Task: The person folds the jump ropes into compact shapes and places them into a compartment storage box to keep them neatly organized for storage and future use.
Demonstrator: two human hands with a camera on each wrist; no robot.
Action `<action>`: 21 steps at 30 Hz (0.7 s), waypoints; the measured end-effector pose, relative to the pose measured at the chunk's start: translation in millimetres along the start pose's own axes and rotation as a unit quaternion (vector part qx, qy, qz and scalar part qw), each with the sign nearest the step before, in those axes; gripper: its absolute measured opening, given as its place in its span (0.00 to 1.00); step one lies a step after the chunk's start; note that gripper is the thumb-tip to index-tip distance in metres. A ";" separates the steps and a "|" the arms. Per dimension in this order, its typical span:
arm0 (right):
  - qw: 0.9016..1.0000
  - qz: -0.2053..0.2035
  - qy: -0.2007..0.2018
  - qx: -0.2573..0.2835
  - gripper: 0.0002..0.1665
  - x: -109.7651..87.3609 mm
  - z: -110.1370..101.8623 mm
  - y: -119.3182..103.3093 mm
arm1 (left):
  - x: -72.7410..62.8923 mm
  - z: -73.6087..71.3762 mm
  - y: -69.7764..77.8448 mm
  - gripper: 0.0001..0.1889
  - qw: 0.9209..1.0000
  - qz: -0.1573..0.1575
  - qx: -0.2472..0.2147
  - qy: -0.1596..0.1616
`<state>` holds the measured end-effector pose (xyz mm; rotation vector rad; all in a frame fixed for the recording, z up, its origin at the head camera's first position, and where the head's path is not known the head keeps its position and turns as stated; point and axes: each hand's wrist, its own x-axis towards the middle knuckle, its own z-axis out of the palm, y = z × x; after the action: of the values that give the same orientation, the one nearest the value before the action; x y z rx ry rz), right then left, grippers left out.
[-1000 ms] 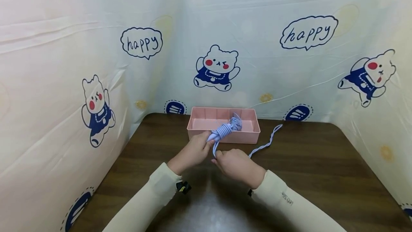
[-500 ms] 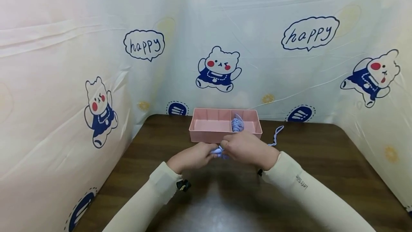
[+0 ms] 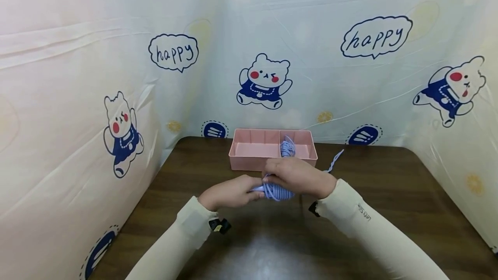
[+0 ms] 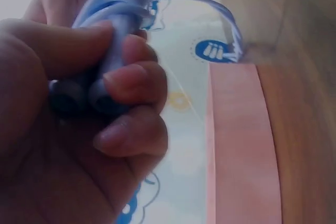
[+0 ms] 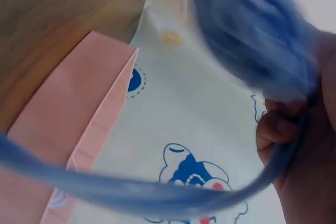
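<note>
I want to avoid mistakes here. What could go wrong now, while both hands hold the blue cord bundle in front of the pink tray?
The left hand grips only one end of the cord bundle, so the coils may slip loose. The loose tail trails on the table and could snag the pink tray just behind. The right hand covers the wrap, so a crossed turn may go unseen.

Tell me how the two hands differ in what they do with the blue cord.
The left hand grips the cord bundle at its near end, fingers curled round it; the right hand lies over the bundle and pinches a loose strand that trails to the table on the right. The left hand sits lower and nearer, the right hand closer to the pink tray. Both hold the cord.
</note>
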<state>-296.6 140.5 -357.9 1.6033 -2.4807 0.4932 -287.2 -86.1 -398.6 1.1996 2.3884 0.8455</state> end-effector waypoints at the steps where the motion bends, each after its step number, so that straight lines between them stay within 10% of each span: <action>1: 1.000 0.007 0.001 0.015 0.04 0.2 -0.1 0.9 | -0.4 -0.8 0.5 0.12 1.000 0.009 -0.003 0.002; 9: 0.984 0.025 -0.014 0.176 0.06 -7.4 -3.1 20.5 | -5.7 -6.4 6.8 0.06 0.997 0.062 -0.034 -0.003; 21: 0.963 0.005 0.047 0.264 0.12 -17.3 26.7 29.0 | -13.1 -9.5 9.7 0.04 0.992 0.090 -0.080 0.031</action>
<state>-314.2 156.9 -393.5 1.6752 -2.4103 1.2885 -278.6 -95.6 -384.6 1.3557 2.2342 1.1238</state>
